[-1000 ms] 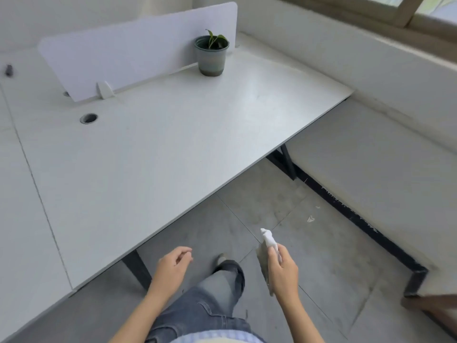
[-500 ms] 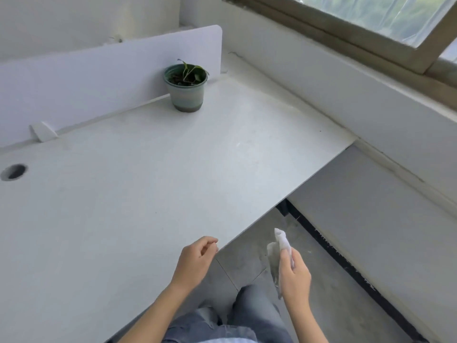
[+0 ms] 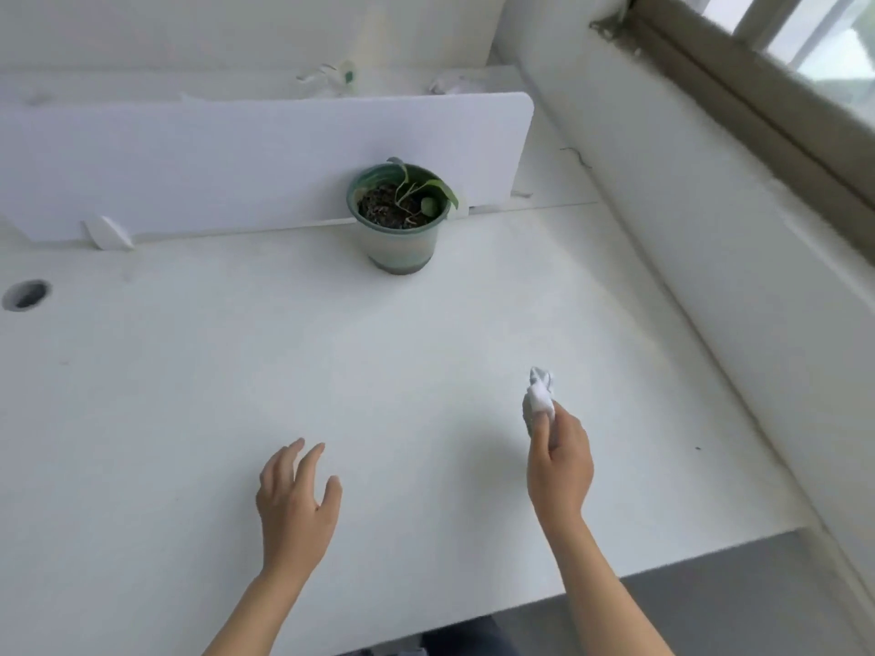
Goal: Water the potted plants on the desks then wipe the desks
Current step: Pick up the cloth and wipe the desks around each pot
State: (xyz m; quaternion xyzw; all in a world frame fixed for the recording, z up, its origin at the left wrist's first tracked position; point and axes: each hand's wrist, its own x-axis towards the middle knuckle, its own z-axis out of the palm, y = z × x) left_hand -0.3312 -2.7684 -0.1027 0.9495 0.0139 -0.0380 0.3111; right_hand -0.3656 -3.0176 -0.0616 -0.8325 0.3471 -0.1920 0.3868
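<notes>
Right hand (image 3: 561,466) gripped a crumpled white cloth (image 3: 540,395) in curled fingers, low over the near right part of the desk (image 3: 189,395); contact could not be told. Left hand (image 3: 296,499) hovered with fingers spread, holding nothing. The potted plant (image 3: 400,215) stood well ahead, between the hands' lines, against the partition (image 3: 236,158).

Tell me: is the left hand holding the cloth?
No, the right hand grips the cloth; the left hand is open and empty.
</notes>
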